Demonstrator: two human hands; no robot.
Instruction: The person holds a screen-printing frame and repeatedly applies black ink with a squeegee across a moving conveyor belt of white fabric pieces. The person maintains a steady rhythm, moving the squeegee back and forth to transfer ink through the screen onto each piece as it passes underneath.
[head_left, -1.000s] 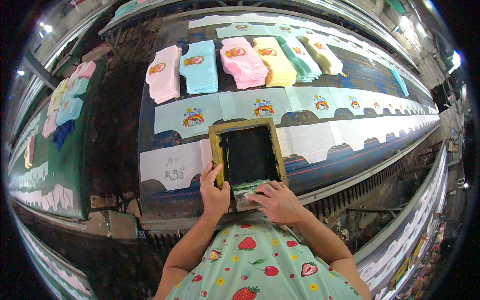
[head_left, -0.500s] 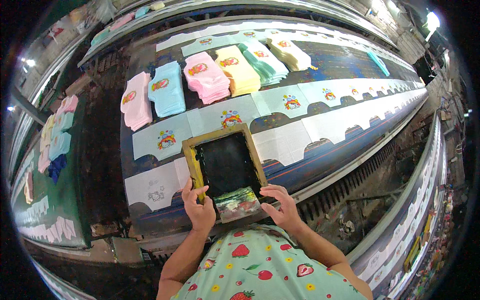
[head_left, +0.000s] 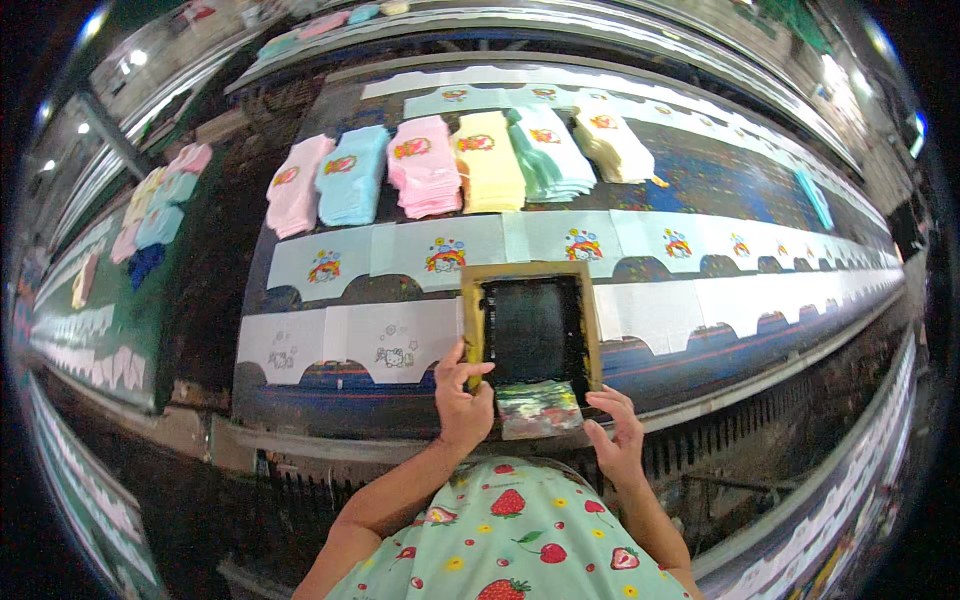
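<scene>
A screen-printing frame (head_left: 588,318) with a brown wooden border and dark mesh lies over the near row of white cloth panels (head_left: 372,322). Paint smears cover a flat panel (head_left: 540,410) at its lower end. My left hand (head_left: 465,405) grips the frame's lower left side, thumb on top of the border. At the lower right corner, my right hand (head_left: 618,435) has thumb and fingers apart, fingertips at the border. Two panels left of the frame carry grey outline drawings (head_left: 397,350). The cloth beneath the frame is hidden.
Beyond lies a row of pale blue panels (head_left: 400,243) with coloured prints. Pink, blue, yellow, green and cream cloth stacks (head_left: 490,175) stand farther back on the long dark table (head_left: 700,180). Another table (head_left: 100,330) with cloth is at left; a turquoise strip (head_left: 815,200) lies far right.
Both hands have moved the printing frame rightward along the near row, past a panel whose outline drawing now shows. The view has turned, and the frame sits straighter.
</scene>
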